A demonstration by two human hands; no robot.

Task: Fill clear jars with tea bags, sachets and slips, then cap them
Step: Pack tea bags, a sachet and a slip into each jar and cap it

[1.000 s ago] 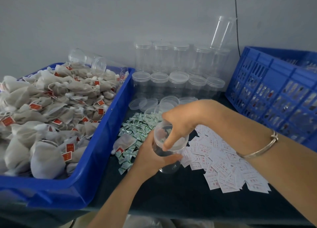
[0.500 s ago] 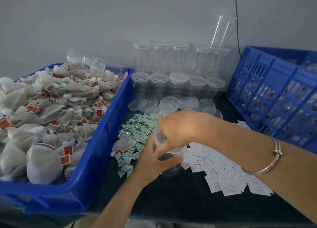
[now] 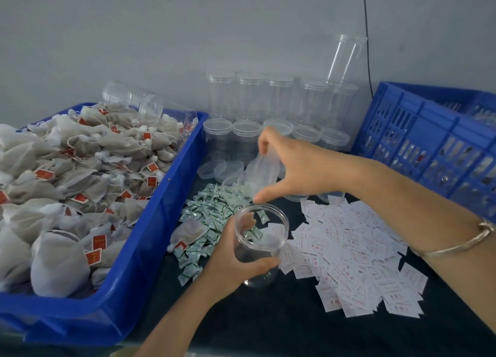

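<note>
A big blue bin [image 3: 150, 238] full of tea bags [image 3: 80, 169] sits on the dark counter [image 3: 268, 324]. A blue crate [image 3: 429, 142] is on the right. White slips [image 3: 349, 262] and green sachets [image 3: 209, 214] lie in piles. The left hand [image 3: 230, 260] wraps round an open clear jar [image 3: 265, 238] between the piles. The right hand [image 3: 300, 169] pinches a clear lid [image 3: 261, 171] over the sachets.

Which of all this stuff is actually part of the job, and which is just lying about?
In use: open jar, lifted lid, tea bags, green sachets, white slips, capped jars.
Just lying about, it seems: blue crate, wall cable.
</note>
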